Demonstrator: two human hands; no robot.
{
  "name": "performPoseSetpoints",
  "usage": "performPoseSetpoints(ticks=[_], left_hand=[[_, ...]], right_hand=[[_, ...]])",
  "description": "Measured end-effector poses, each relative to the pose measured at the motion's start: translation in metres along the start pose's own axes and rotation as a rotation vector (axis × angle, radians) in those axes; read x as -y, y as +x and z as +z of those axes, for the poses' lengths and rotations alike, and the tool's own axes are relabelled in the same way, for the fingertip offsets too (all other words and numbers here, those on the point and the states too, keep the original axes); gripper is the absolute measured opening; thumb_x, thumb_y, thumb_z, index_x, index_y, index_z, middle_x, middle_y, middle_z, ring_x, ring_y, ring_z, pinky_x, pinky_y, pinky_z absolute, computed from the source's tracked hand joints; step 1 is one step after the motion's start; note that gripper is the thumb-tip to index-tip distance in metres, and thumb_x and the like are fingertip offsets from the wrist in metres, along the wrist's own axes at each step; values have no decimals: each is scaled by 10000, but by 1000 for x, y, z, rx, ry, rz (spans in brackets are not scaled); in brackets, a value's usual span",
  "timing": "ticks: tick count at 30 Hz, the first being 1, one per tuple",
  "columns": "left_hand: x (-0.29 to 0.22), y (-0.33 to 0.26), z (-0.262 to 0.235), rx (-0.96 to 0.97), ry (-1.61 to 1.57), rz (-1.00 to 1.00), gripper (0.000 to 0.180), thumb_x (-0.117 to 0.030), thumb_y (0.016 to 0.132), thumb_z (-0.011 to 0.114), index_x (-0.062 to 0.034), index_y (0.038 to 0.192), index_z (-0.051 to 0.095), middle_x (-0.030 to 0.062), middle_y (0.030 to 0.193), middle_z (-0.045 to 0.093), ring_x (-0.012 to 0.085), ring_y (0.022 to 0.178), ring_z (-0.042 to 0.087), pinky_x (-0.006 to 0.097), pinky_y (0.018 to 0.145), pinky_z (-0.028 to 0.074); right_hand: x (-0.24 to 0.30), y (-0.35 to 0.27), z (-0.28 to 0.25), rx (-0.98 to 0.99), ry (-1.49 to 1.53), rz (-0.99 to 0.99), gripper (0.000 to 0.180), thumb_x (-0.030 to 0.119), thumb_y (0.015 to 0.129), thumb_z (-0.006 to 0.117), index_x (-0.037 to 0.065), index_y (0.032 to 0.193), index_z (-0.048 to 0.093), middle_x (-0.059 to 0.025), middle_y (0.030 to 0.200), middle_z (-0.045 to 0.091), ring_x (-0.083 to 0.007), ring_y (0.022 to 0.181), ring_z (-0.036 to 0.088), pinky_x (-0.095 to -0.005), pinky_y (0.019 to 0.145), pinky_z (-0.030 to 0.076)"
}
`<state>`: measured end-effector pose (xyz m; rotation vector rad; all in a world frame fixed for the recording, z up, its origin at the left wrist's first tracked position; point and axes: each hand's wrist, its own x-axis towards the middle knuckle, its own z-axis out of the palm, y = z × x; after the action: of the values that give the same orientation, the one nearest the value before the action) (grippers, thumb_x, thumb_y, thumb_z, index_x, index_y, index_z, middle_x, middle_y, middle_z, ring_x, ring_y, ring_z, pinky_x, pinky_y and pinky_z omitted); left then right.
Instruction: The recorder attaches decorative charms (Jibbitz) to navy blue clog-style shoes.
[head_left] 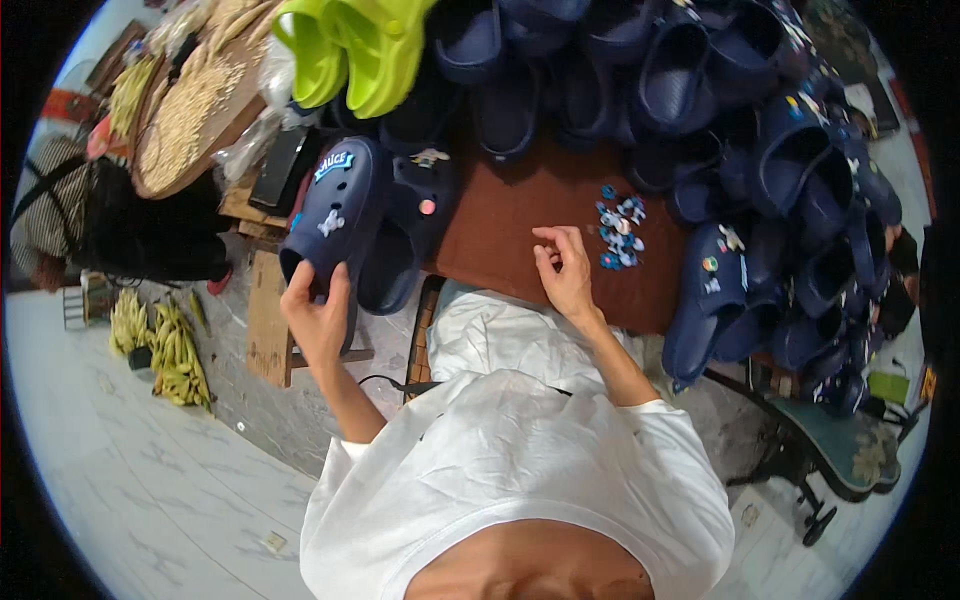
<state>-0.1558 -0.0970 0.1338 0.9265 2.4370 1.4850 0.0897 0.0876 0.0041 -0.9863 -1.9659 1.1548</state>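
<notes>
A navy clog point(352, 196) with a name-plate charm and a small white figure charm tilts at the table's left. My left hand point(318, 312) grips it by the near edge, thumb and finger apart at the rim. Just right of it lies another navy clog point(418, 200) with a round pink charm and a pale charm. My right hand point(567, 272) hovers over the brown tabletop point(500, 205), fingers loosely curled, with nothing visible between them. Beside that hand is a small pile of blue and white shoe charms point(622, 238).
Navy clogs point(690, 75) are heaped along the far and right sides. Lime-green clogs point(375, 55) sit at the far left. Beyond are a wooden stool point(268, 325), a round tray of pale grains point(190, 130), bananas point(180, 360) and another person point(140, 235). A wheeled chair point(835, 445) stands right.
</notes>
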Motion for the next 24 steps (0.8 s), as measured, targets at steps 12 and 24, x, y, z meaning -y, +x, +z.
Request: performPoseSetpoints(ticks=[12,24], left_hand=[[-8,-79,156,458,-280,163,93,-16,772,662,38,815,598,90,726,543,149,701,555,262,641,428],[4,-93,204,610,-127,92,273,-146,796,715,26,692,530,34,547,456,116,552,428,279,539,369]], right_hand=[[-46,-36,-89,-371,-205,163,168,20,867,582,46,1023,640,-82,897,567,-156,693,586,-278,612,488],[-61,-40,-109,-288,-308,166,192,28,848,610,62,1036,635,-105,963,576,-236,769,622,-348,694,498]])
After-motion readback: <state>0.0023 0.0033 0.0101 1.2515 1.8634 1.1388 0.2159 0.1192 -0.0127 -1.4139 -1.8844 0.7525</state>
